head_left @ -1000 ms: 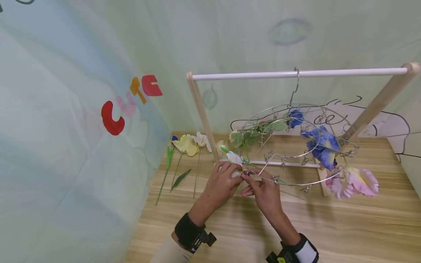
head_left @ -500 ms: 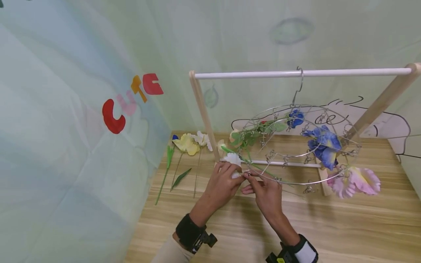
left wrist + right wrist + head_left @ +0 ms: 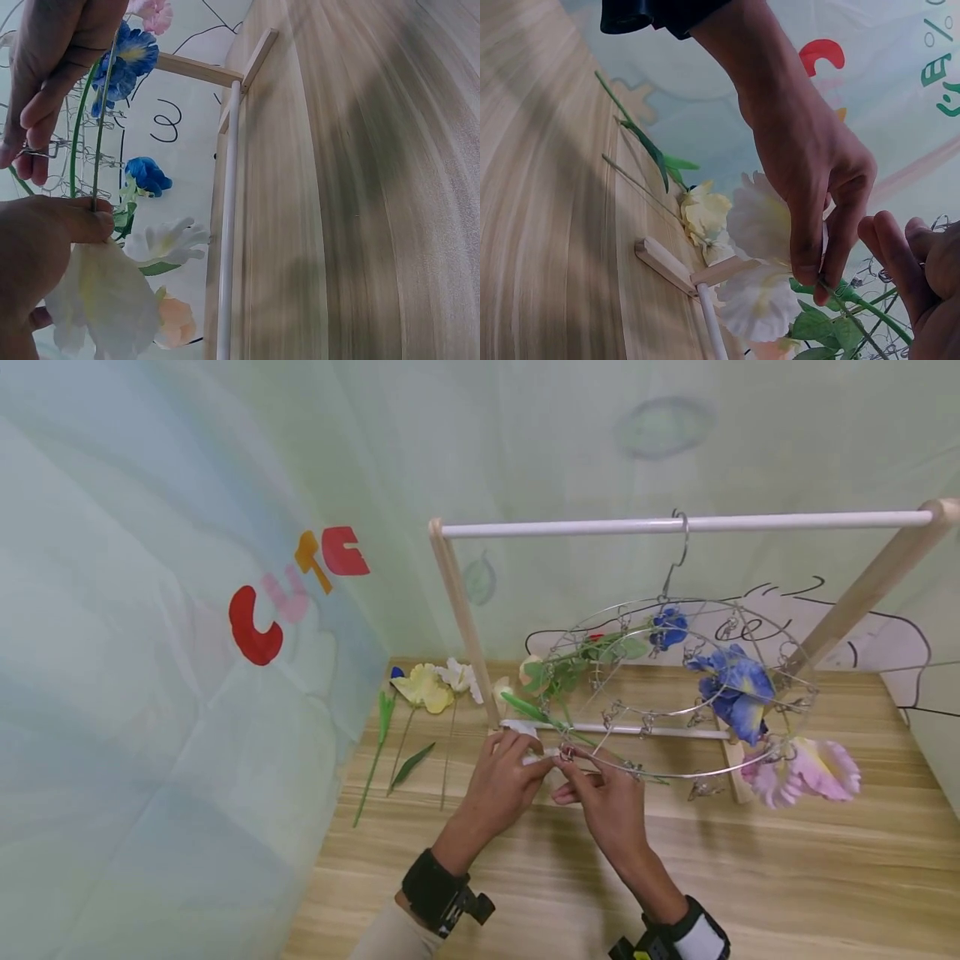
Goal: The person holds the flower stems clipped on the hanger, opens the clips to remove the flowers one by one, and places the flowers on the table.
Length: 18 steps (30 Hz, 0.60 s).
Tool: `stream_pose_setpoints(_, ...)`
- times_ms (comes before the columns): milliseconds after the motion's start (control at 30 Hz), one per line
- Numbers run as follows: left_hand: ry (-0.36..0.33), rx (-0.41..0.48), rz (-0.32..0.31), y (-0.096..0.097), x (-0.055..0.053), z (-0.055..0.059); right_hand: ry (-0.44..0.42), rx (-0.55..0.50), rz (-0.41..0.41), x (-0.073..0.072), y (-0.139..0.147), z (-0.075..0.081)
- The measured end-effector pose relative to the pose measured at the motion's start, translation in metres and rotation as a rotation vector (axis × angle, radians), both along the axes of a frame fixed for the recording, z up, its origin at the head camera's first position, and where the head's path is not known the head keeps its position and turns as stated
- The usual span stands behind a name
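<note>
My left hand (image 3: 501, 785) pinches the thin stem of a white artificial flower (image 3: 105, 300) right below its bloom. In the head view that hand hides most of the petals. My right hand (image 3: 611, 810), just to the right, pinches a small metal clip (image 3: 567, 752) on the near left rim of a round wire clip hanger (image 3: 675, 716). The flower's stem (image 3: 98, 154) runs past the right hand's fingers in the left wrist view. Blue irises (image 3: 735, 693), a pink flower (image 3: 828, 771), a blue rose (image 3: 667, 628) and green-leaved stems (image 3: 566, 675) hang from the clips.
The hanger hooks over the white bar (image 3: 555, 528) of a wooden stand (image 3: 459, 610). Left of the stand, a yellow flower (image 3: 423, 687), a white flower (image 3: 459, 677) and a green stem (image 3: 367, 768) lie on the wooden table (image 3: 525, 893). A printed curtain (image 3: 315, 485) stands behind.
The white bloom has sunk lower behind my left hand, showing less above the fingers. The hanger has swayed slightly. Both hands stay at nearly the same spot, still pinching.
</note>
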State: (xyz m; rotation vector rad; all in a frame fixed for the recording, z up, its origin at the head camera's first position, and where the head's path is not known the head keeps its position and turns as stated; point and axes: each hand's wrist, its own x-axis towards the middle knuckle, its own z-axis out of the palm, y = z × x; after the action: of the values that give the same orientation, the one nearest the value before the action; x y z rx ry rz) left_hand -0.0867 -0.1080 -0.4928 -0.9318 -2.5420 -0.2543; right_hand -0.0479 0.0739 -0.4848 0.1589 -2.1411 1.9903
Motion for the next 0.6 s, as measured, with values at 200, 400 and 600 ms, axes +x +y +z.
stream_pose_setpoints(200, -0.015, 0.005, 0.031, 0.002, -0.006, -0.005, -0.009, 0.001, -0.001, 0.0, 0.001, 0.0)
stream_pose_setpoints(400, -0.017, 0.011, 0.063, 0.006, -0.013, -0.011, -0.043, 0.026, -0.002, 0.002, 0.0, -0.001)
stream_pose_setpoints(600, -0.021, 0.017, 0.092, 0.013, -0.021, -0.019, -0.086, 0.036, 0.006, 0.003, -0.002, -0.002)
